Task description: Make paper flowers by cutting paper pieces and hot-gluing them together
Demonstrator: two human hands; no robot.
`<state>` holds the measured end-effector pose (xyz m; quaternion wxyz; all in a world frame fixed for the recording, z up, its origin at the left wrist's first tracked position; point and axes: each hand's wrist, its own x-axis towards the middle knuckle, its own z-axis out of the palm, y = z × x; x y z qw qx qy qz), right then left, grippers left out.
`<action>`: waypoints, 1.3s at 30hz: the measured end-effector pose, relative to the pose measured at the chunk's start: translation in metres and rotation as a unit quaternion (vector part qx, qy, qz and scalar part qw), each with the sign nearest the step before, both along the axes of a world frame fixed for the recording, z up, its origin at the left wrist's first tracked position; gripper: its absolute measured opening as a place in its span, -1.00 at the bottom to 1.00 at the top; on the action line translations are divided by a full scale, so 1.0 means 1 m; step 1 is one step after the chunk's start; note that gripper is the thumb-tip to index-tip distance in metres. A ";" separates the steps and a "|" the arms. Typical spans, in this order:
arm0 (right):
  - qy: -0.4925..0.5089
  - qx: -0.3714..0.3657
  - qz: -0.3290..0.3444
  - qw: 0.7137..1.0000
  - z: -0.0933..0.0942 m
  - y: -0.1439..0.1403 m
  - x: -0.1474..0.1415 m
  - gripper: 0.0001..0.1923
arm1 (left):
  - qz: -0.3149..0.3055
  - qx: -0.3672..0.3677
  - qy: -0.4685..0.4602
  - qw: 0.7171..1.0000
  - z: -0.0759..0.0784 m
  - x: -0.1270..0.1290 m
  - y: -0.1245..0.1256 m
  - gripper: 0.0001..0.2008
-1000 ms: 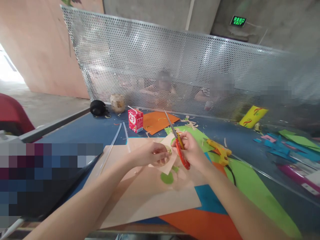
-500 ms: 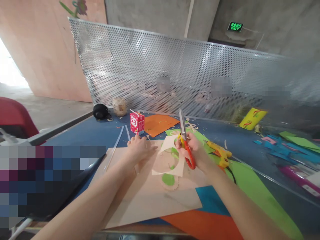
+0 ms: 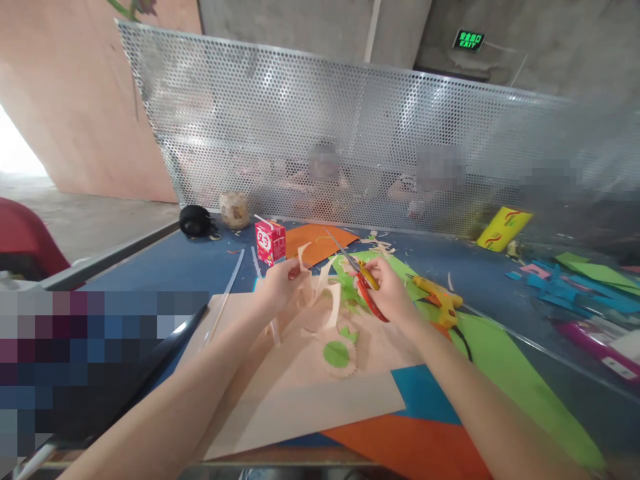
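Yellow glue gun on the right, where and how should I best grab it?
Probably by its handle, coming from the near right. The glue gun lies on its side, nozzle pointing left and away from you, while the handle juts toward you with the black cord trailing from its end. Your right hand holds scissors, so set those down first.

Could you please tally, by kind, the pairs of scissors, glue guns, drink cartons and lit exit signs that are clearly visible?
Scissors, held in the right hand: 1
Glue gun: 1
Drink carton: 1
Exit sign: 1
Total: 4
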<state>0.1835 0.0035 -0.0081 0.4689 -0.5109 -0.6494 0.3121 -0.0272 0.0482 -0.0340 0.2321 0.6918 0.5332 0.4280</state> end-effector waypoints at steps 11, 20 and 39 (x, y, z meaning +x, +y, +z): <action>0.121 0.072 0.080 0.987 0.008 -0.013 -0.008 -0.70 | -0.092 0.053 -0.301 0.948 0.032 0.010 -0.030 -0.63; -0.150 -0.016 0.063 0.986 0.019 -0.022 0.007 -0.72 | 0.026 0.055 -0.461 0.885 0.042 0.002 -0.030 -0.49; -0.255 -0.017 0.059 0.965 0.016 -0.024 0.007 -0.71 | -0.079 0.031 -0.444 0.892 0.038 0.013 -0.035 -0.63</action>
